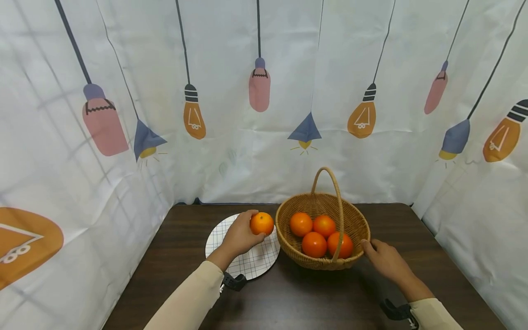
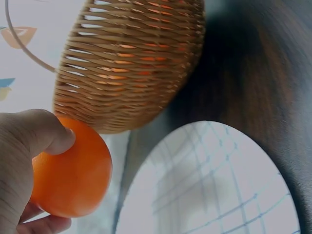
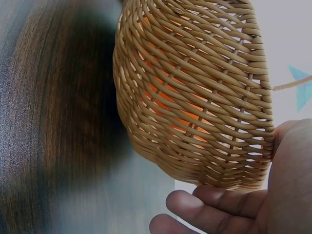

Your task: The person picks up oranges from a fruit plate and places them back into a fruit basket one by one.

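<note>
My left hand (image 1: 242,234) grips an orange (image 1: 262,224) by its side, thumb on the near face and fingers behind. It holds the fruit over a white plate (image 1: 257,263) with a blue-line grid. In the left wrist view the orange (image 2: 78,170) appears between the thumb and fingers, close to the basket wall (image 2: 126,63). A wicker basket (image 1: 299,257) with a tall arched handle holds several oranges (image 1: 315,244). My right hand (image 1: 387,260) pinches the basket's right rim. Its thumb hooks over the edge, and its fingers (image 3: 214,207) lie against the outer wall.
Everything stands on a dark wood-grain table (image 1: 305,302). White cloth (image 1: 264,169) printed with hanging lamps surrounds the back and both sides, close behind the basket. The basket's handle (image 1: 339,206) arches above the fruit. The plate lies just left of the basket.
</note>
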{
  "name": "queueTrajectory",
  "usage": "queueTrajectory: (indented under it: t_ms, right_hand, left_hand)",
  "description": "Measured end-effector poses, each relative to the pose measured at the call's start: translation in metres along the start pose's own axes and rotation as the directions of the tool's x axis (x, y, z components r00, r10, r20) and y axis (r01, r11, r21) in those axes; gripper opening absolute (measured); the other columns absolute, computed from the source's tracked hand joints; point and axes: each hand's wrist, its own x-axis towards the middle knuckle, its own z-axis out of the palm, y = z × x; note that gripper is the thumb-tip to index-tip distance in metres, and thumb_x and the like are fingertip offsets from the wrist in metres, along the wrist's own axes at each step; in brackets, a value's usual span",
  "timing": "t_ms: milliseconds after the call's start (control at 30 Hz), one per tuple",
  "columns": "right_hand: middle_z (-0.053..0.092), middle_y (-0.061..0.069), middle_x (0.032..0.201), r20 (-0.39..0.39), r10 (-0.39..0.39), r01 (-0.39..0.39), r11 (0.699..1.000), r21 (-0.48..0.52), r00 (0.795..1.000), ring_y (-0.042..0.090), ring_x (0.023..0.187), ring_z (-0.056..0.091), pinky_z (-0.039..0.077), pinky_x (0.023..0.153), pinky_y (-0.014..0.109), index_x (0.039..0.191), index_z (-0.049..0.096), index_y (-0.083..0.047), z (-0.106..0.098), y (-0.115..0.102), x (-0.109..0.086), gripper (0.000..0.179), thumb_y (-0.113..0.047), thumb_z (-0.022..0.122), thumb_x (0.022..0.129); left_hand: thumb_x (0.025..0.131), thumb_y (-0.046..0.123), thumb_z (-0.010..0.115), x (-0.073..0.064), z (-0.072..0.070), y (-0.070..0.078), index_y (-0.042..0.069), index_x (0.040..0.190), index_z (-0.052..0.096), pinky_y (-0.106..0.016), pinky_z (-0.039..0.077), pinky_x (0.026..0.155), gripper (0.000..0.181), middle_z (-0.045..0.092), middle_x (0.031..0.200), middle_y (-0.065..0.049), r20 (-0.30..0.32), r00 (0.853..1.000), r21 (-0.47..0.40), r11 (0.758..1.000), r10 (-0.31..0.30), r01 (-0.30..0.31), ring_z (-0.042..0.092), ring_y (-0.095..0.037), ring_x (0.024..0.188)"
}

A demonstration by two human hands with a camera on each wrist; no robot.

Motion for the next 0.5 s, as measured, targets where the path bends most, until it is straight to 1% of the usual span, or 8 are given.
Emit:
queueTrajectory:
  t_ms: [100,200,367,433,500]
  right_hand:
    - [0.067,0.01,0.1,-0.001,0.0,0.0,1.0,-0.007,1.0,0.025,0.087,0.063,0.052,0.069,0.045,0.125,0.06,0.008,0.0,0.0,0.0,0.068,-0.054,0.036,0.109]
    - [0.067,0.01,0.1,-0.002,-0.001,0.001,1.0,-0.012,1.0,0.026,0.088,0.063,0.053,0.069,0.047,0.126,0.059,0.009,-0.001,-0.001,0.0,0.069,-0.053,0.036,0.109]
    - [0.067,0.012,0.103,-0.007,-0.01,0.01,1.0,-0.02,1.0,0.028,0.09,0.064,0.053,0.071,0.048,0.128,0.059,0.01,0.0,0.0,0.0,0.069,-0.053,0.036,0.109]
    - [0.068,0.013,0.104,-0.008,-0.012,0.012,1.0,-0.022,1.0,0.029,0.092,0.065,0.053,0.071,0.048,0.129,0.058,0.011,0.0,0.0,0.0,0.07,-0.053,0.036,0.109]
    - [0.068,0.013,0.105,-0.005,-0.011,0.011,1.0,-0.02,1.0,0.029,0.092,0.065,0.053,0.071,0.048,0.129,0.058,0.011,0.0,0.0,0.0,0.07,-0.053,0.036,0.109]
  left_hand:
    - [0.079,0.029,0.087,0.002,-0.005,0.003,0.006,0.144,0.053,-0.05,0.051,0.094,0.076,0.059,0.136,-0.012,-0.019,1.0,0.002,1.0,0.008,-0.008,0.06,-0.029,0.114]
    - [0.08,0.031,0.087,0.003,-0.008,0.005,0.007,0.145,0.053,-0.05,0.05,0.097,0.077,0.058,0.137,-0.012,-0.027,1.0,0.012,1.0,0.004,-0.004,0.059,-0.029,0.117]
    - [0.081,0.03,0.087,0.004,-0.013,0.01,0.008,0.145,0.053,-0.051,0.05,0.098,0.076,0.056,0.14,-0.013,-0.049,0.999,-0.003,1.0,0.002,-0.002,0.059,-0.03,0.119]
    - [0.081,0.03,0.086,0.004,-0.015,0.013,0.008,0.145,0.053,-0.051,0.05,0.098,0.075,0.056,0.14,-0.013,-0.057,0.998,-0.01,1.0,0.012,-0.012,0.059,-0.03,0.119]
    - [0.082,0.031,0.085,0.004,-0.017,0.017,0.008,0.145,0.053,-0.05,0.05,0.098,0.074,0.055,0.141,-0.012,-0.051,0.998,-0.01,1.0,0.022,-0.023,0.058,-0.029,0.121]
